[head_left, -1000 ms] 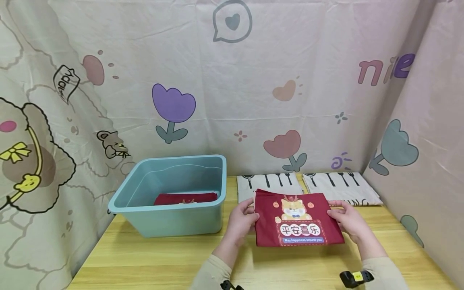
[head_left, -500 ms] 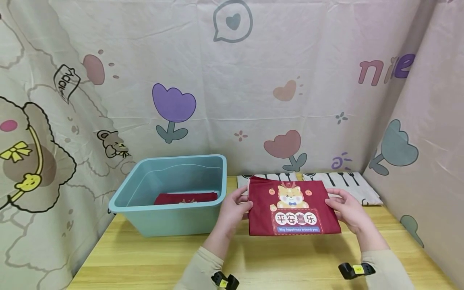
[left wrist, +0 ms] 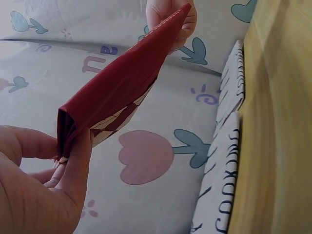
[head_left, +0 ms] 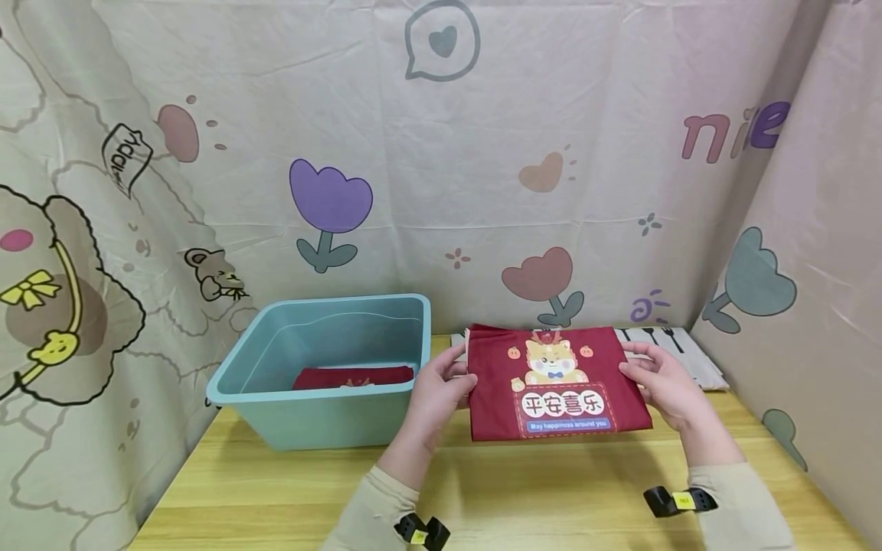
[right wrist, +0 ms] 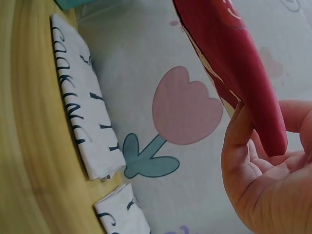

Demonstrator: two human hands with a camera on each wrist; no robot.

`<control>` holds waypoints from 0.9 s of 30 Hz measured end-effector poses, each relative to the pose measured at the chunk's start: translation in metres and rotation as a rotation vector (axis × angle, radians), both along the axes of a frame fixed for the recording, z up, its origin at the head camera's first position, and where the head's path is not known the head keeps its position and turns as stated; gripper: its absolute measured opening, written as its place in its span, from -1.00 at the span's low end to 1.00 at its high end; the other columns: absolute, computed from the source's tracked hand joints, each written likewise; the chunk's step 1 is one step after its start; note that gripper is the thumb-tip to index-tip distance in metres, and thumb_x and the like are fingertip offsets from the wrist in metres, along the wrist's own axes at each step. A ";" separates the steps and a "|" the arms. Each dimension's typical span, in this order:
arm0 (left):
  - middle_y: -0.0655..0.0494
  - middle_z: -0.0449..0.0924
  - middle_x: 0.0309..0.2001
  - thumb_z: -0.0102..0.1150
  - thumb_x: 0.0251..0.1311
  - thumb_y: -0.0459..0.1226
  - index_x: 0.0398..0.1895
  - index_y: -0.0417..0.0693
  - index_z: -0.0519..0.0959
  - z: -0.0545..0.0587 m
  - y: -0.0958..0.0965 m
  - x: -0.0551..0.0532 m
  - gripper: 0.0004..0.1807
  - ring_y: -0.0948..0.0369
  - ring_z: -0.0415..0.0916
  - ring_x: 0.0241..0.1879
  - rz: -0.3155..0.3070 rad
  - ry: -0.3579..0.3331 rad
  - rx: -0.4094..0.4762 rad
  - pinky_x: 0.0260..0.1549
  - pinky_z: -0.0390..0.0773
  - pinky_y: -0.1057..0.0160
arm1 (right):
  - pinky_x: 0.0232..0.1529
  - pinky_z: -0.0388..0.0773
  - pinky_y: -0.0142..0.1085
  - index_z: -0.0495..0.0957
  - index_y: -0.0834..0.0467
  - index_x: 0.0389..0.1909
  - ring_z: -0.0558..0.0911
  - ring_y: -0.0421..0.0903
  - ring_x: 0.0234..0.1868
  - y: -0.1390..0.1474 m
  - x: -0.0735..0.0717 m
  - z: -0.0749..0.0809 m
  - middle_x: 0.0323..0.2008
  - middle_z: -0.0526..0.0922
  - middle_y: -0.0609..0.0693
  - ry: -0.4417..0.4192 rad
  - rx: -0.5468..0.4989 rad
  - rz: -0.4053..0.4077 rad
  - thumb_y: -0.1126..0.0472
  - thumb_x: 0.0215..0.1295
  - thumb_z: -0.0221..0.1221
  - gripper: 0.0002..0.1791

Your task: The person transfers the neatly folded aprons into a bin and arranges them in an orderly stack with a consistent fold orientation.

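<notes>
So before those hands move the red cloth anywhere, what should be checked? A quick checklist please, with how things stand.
1. Left hand has its end of the red cloth: ok, pinched.
2. Right hand has the other end: ok, pinched too.
3. Cloth lifted off the table: ok, the wrist views show it raised.
4. Layers lined up: not ok, they look uneven at the upper left corner.
5. Clear of the left white cloth and right white cloth: ok, no contact shows.
6. Bin floor free: cannot tell; a second red cloth lies inside, and the front wall hides the rest.
</notes>
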State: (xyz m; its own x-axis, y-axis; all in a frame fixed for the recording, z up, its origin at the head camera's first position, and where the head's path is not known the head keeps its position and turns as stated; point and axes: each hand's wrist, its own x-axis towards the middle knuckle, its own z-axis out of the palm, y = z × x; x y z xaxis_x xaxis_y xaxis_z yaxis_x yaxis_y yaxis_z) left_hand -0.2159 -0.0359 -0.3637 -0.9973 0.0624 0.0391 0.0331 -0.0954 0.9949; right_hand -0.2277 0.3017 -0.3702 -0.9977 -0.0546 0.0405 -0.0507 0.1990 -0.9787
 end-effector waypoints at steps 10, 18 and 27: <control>-0.10 0.62 -0.09 0.18 0.25 -0.47 0.39 -0.09 0.41 0.019 -0.015 -0.001 -0.40 0.14 0.58 -0.21 0.017 0.045 -0.033 -0.27 0.69 0.17 | -0.22 0.68 -0.24 0.08 0.40 0.38 0.65 -0.27 -0.23 -0.012 -0.004 0.016 -0.17 0.58 -0.10 0.057 0.006 0.018 0.26 0.48 0.07 -0.40; -0.09 0.62 -0.07 0.21 0.25 -0.44 0.39 -0.05 0.42 0.029 -0.033 -0.002 -0.39 0.07 0.60 -0.16 0.058 0.057 -0.076 -0.24 0.69 0.11 | -0.22 0.68 -0.24 0.10 0.44 0.36 0.67 -0.24 -0.25 -0.030 -0.007 0.026 -0.18 0.59 -0.06 0.076 -0.026 0.025 0.30 0.47 0.07 -0.42; -0.11 0.64 -0.10 0.20 0.24 -0.47 0.37 -0.07 0.44 0.037 -0.052 -0.005 -0.41 0.12 0.60 -0.25 0.083 0.090 -0.083 -0.30 0.68 0.19 | -0.22 0.68 -0.27 0.14 0.44 0.35 0.66 -0.24 -0.25 -0.048 -0.012 0.037 -0.18 0.57 -0.03 0.092 -0.048 0.024 0.32 0.45 0.09 -0.43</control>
State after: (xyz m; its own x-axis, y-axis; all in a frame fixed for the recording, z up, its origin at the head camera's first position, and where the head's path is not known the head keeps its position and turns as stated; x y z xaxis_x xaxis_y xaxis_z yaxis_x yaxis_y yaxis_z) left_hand -0.2209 -0.0878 -0.3265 -0.9918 -0.0131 0.1270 0.1271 -0.0065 0.9919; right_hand -0.2399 0.2535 -0.3337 -0.9881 -0.0745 0.1347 -0.1446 0.1500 -0.9781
